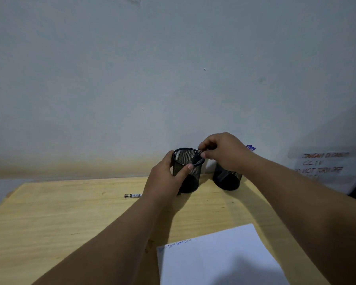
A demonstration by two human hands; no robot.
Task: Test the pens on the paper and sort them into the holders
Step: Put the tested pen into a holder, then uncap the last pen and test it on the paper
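At the far edge of the desk [70, 223], you are lowering a dark pen [196, 157] over the rim of the left holder [191, 182], a black wire-mesh cup standing upright. Your right hand [224, 151] is pinching the pen's upper end between curled fingertips, its lower end dipping just inside the cup's mouth. Your left hand [164, 179] is wrapping around the cup's near side, thumb lying across the mesh, steadying it. Just beside it to the right, a second holder [227, 178] of the same black mesh is sitting partly hidden behind your right wrist. Another pen [133, 195], pale with a dark cap, is lying flat on the wood near your left wrist, its far end hidden by the hand. Close to you, a white sheet of paper [218, 258] is lying at the desk's near right, carrying a short row of scribbles along its top edge. On the wall at right, a handwritten notice [321, 164] is hanging, too blurred to read fully.
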